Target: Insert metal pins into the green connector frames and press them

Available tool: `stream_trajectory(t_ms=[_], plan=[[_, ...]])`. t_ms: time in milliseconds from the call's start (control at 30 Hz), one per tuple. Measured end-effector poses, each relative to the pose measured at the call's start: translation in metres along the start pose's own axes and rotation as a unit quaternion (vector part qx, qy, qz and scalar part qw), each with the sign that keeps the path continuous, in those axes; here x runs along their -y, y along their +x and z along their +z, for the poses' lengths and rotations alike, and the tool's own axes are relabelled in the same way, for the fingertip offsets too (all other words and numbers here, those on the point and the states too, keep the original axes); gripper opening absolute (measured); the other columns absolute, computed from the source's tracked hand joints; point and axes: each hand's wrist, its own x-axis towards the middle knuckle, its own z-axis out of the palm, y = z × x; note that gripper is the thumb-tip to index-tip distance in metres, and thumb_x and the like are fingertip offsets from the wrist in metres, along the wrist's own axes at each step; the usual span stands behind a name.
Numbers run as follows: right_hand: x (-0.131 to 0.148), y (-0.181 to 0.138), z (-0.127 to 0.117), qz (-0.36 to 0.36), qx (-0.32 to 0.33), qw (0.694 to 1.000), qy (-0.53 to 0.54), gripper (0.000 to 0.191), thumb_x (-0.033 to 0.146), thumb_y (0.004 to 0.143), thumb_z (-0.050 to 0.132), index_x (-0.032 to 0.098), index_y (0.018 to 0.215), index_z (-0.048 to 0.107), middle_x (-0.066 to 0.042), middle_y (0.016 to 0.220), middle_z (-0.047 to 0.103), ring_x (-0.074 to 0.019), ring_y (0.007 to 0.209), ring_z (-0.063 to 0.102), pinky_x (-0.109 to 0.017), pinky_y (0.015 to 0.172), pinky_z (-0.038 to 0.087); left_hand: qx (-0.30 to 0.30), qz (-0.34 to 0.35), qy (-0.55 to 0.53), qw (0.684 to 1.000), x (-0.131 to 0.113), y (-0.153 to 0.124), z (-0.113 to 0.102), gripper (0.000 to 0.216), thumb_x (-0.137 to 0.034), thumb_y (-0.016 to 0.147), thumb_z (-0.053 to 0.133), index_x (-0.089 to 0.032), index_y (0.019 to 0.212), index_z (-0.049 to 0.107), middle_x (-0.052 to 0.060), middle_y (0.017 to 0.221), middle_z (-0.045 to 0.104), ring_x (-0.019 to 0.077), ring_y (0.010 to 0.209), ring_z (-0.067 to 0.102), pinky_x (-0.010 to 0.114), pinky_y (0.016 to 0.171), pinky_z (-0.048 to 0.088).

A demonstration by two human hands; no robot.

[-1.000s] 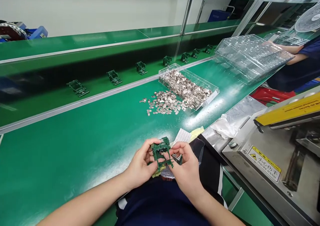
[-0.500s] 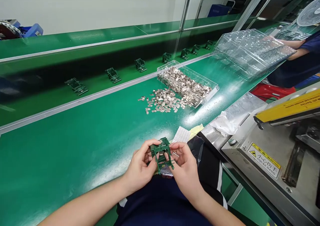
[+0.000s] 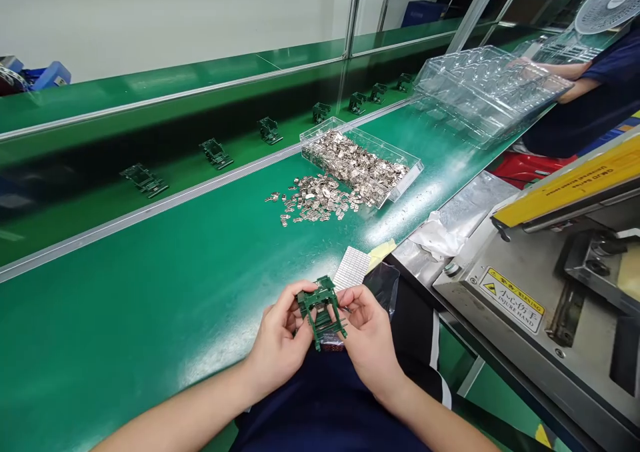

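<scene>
Both my hands grip a small dark green plastic frame [image 3: 320, 309] at the near edge of the green table [image 3: 150, 305], just above my lap. My left hand [image 3: 277, 345] pinches its left side with thumb and fingers closed. My right hand [image 3: 367, 335] holds the right side, fingers curled round it. A small dark part shows under the frame; I cannot make it out. Beyond lie loose small metal pieces [image 3: 313, 202] spilled from a clear tray [image 3: 413, 172] full of them.
Several green frames [image 3: 215, 152] stand in a row on the conveyor belt behind. Stacked clear blister trays [image 3: 487, 89] sit at the far right, by another person's arm [image 3: 570, 72]. A metal machine with a yellow warning label [image 3: 513, 300] stands right. A white gridded sheet [image 3: 353, 267] lies near.
The view has shifted slightly, so everything sits further left. My hands still hold the green frame; my right fingers have shifted a little along its right side.
</scene>
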Motion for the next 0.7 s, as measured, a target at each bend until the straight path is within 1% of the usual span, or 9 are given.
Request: stream_trajectory(t_ms=[67, 200, 367, 500, 567, 600, 633, 700], plan=[[0.000, 0.000, -0.001, 0.008, -0.001, 1.000, 0.011, 0.032, 0.032, 0.069, 0.081, 0.021, 0.074, 0.051, 0.001, 0.072, 0.053, -0.0130, 0.063, 0.050, -0.022, 0.055, 0.046, -0.009, 0.002, -0.004, 1.000, -0.003, 0.000, 0.003, 0.026, -0.026, 0.085, 0.058, -0.025, 0.110, 0.050, -0.001, 0.077, 0.059, 0.0107, 0.061, 0.054, 0.018, 0.055, 0.045], [0.000, -0.001, -0.003, 0.031, -0.007, 0.998, 0.058, 0.035, 0.027, 0.067, 0.083, 0.020, 0.071, 0.049, 0.004, 0.068, 0.051, -0.0103, 0.060, 0.048, -0.019, 0.054, 0.044, -0.022, -0.003, -0.014, 1.000, -0.007, 0.000, 0.008, 0.024, -0.022, 0.083, 0.058, -0.022, 0.107, 0.051, 0.000, 0.082, 0.062, 0.0105, 0.066, 0.057, 0.018, 0.059, 0.048], [-0.003, -0.007, -0.008, 0.032, -0.013, 0.995, 0.095, 0.037, 0.023, 0.068, 0.082, 0.020, 0.070, 0.045, 0.005, 0.068, 0.051, -0.0096, 0.061, 0.046, -0.017, 0.054, 0.042, 0.005, -0.012, -0.015, 1.000, -0.007, 0.000, 0.014, 0.024, -0.019, 0.085, 0.055, -0.021, 0.109, 0.050, -0.001, 0.082, 0.060, 0.0083, 0.064, 0.054, 0.016, 0.057, 0.046], [-0.002, -0.012, -0.022, 0.015, -0.033, 0.997, 0.073, 0.034, 0.023, 0.070, 0.082, 0.019, 0.073, 0.048, 0.005, 0.070, 0.050, -0.0091, 0.062, 0.045, -0.016, 0.055, 0.041, 0.044, -0.016, -0.001, 0.999, -0.008, 0.002, 0.022, 0.027, -0.019, 0.085, 0.055, -0.021, 0.111, 0.050, -0.002, 0.079, 0.058, 0.0078, 0.061, 0.050, 0.016, 0.055, 0.043], [-0.002, -0.011, -0.034, 0.000, -0.048, 0.998, 0.040, 0.029, 0.027, 0.073, 0.080, 0.019, 0.077, 0.053, 0.003, 0.073, 0.052, -0.0100, 0.065, 0.048, -0.017, 0.057, 0.043, 0.059, -0.012, 0.006, 0.998, -0.009, 0.009, 0.027, 0.026, -0.021, 0.085, 0.056, -0.021, 0.111, 0.050, -0.001, 0.081, 0.059, 0.0083, 0.063, 0.052, 0.017, 0.056, 0.043], [-0.003, -0.010, -0.041, -0.008, -0.062, 0.998, 0.022, 0.026, 0.030, 0.075, 0.078, 0.020, 0.080, 0.055, 0.002, 0.075, 0.054, -0.0108, 0.067, 0.050, -0.018, 0.059, 0.044, 0.056, -0.006, 0.004, 0.998, -0.009, 0.016, 0.030, 0.026, -0.022, 0.085, 0.056, -0.021, 0.110, 0.051, 0.000, 0.084, 0.060, 0.0090, 0.066, 0.054, 0.017, 0.059, 0.045], [-0.005, -0.009, -0.049, -0.014, -0.081, 0.997, 0.007, 0.024, 0.033, 0.078, 0.076, 0.020, 0.084, 0.058, 0.001, 0.077, 0.056, -0.0115, 0.069, 0.051, -0.019, 0.061, 0.045, 0.043, 0.004, -0.002, 0.999, -0.009, 0.024, 0.033, 0.026, -0.023, 0.084, 0.057, -0.021, 0.109, 0.051, 0.001, 0.087, 0.061, 0.0099, 0.070, 0.057, 0.018, 0.062, 0.046], [-0.012, -0.004, -0.065, -0.007, -0.123, 0.992, -0.017, 0.024, 0.040, 0.081, 0.073, 0.019, 0.087, 0.062, -0.001, 0.081, 0.060, -0.0127, 0.071, 0.053, -0.021, 0.063, 0.046, -0.005, 0.031, -0.024, 0.999, -0.007, 0.046, 0.043, 0.027, -0.022, 0.082, 0.059, -0.020, 0.108, 0.051, 0.002, 0.090, 0.061, 0.0115, 0.077, 0.060, 0.020, 0.069, 0.048]])
